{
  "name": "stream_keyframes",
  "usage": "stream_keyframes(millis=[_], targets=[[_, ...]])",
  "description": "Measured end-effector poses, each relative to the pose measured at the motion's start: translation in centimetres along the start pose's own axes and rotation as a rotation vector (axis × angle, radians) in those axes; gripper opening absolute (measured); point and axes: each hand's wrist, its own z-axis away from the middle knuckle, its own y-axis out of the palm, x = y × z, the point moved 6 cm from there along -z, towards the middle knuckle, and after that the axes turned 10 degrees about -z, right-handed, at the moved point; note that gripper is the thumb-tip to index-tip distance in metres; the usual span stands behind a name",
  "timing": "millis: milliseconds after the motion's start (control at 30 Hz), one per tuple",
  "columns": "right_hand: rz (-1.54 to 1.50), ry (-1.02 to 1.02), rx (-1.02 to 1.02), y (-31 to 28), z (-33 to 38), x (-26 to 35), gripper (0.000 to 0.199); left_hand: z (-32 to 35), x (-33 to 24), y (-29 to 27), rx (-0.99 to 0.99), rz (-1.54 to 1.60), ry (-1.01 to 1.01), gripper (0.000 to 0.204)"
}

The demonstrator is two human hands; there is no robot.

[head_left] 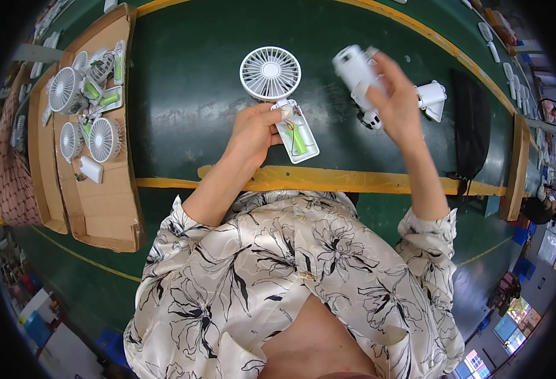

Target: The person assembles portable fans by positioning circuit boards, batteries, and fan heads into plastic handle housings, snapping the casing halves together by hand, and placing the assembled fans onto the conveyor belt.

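My left hand (252, 134) is closed on a white handheld fan (270, 71) at the top of its handle. The handle's body (298, 140) is uncovered and shows a green battery and thin wires inside; the round grille points away from me. To the right, my right hand (396, 101), blurred by motion, grips a white plastic handle cover (355, 65) raised over the table. Beneath and beside that hand lie more white plastic parts (430, 98), one with a dark end (370, 119), partly hidden by my fingers.
A cardboard box (104, 211) on the left holds several small white fans (104, 139) with green batteries and loose wires. A black pouch (470, 126) lies at the table's right side, near a wooden board (516, 167). Yellow tape (328, 179) runs along the green table's near edge.
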Motion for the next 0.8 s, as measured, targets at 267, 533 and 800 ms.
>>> stream_keyframes(millis=[267,533,800], targets=[[0.359,-0.182,0.089,4.5,7.0,-0.1,0.048,-0.3,0.2,0.2,0.008,0.080,0.022,0.018],[0.712,-0.234,0.053,5.3,7.5,0.6,0.052,0.0,0.1,0.3,-0.010,0.109,0.027,0.018],[0.467,-0.322,0.024,5.7,7.5,7.3,0.049,0.1,-0.1,0.3,0.043,0.258,0.021,0.036]])
